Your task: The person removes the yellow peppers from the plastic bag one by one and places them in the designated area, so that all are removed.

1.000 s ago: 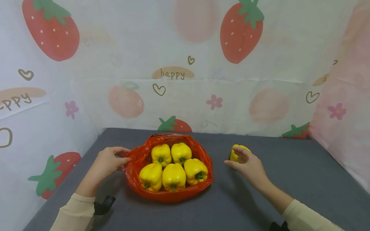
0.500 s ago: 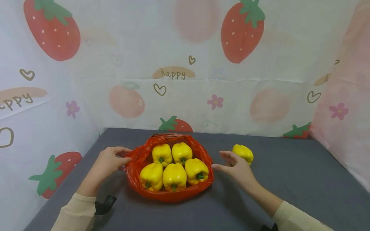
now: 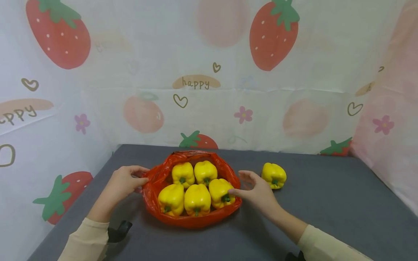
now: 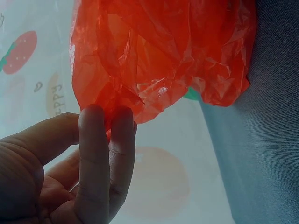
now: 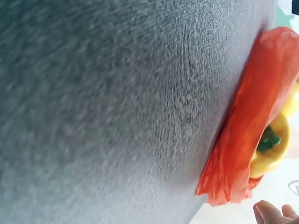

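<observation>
A red plastic bag [image 3: 183,222] stands with its mouth wide, holding several yellow bell peppers [image 3: 197,197]. At its left rim, my left hand [image 3: 121,185] pinches the plastic; the left wrist view shows the thumb and fingers meeting on the bag [image 4: 140,51]. My right hand [image 3: 261,195] is at the right rim, thumb reaching over the edge toward a pepper and the other fingers outside. In the right wrist view only fingertips [image 5: 271,213] show, apart from the bag [image 5: 247,121]. Another yellow bell pepper [image 3: 274,174] lies on the table behind my right hand.
The grey tabletop [image 3: 333,203] extends to both sides of the bag and in front of it. White cloth walls [image 3: 261,119] printed with strawberries enclose the back and sides.
My right hand has moved left from the lone pepper to the bag's right rim. That pepper has come into full view and turned, its stem now facing me. My left hand stays put.
</observation>
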### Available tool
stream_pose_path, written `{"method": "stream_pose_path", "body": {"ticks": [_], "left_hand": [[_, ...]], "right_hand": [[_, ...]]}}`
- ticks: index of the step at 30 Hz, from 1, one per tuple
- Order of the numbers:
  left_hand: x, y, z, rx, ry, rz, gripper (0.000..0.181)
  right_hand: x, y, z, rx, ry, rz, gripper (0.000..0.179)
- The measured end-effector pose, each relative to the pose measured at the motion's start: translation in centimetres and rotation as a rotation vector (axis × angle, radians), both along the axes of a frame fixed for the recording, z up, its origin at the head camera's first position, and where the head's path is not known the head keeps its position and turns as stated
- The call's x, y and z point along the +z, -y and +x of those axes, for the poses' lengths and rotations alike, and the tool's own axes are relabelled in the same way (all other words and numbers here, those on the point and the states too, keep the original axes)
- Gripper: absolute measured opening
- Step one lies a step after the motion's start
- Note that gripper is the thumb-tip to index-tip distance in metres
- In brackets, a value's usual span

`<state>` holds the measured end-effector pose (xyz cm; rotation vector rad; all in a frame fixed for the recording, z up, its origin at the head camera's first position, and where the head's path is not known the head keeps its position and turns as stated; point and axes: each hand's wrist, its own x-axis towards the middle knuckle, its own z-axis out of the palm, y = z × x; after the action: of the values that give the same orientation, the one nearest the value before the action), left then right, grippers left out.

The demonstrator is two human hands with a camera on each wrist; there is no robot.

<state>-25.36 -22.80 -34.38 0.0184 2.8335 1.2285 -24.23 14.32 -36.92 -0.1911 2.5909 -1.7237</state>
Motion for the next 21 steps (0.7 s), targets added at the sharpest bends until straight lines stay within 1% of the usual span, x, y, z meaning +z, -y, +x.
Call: {"method": "stream_pose_path", "body": {"ticks": [5,14,21], "left_hand": [[0.0,-0.1,0.0,0.008,0.002,-0.001,0.039],[0.2,-0.1,0.1,0.003,0.004,0.000,0.040],[0.1,-0.1,0.1,0.003,0.008,-0.001,0.039]], "right_hand": [[-0.3,0.9,0.0,0.012,-0.011,0.022,0.070],[-1.1,1.9,-0.2,0.000,-0.056,0.112,0.068],[-1.6,2.4,-0.4,0.012,-0.059,0.118,0.071]]}}
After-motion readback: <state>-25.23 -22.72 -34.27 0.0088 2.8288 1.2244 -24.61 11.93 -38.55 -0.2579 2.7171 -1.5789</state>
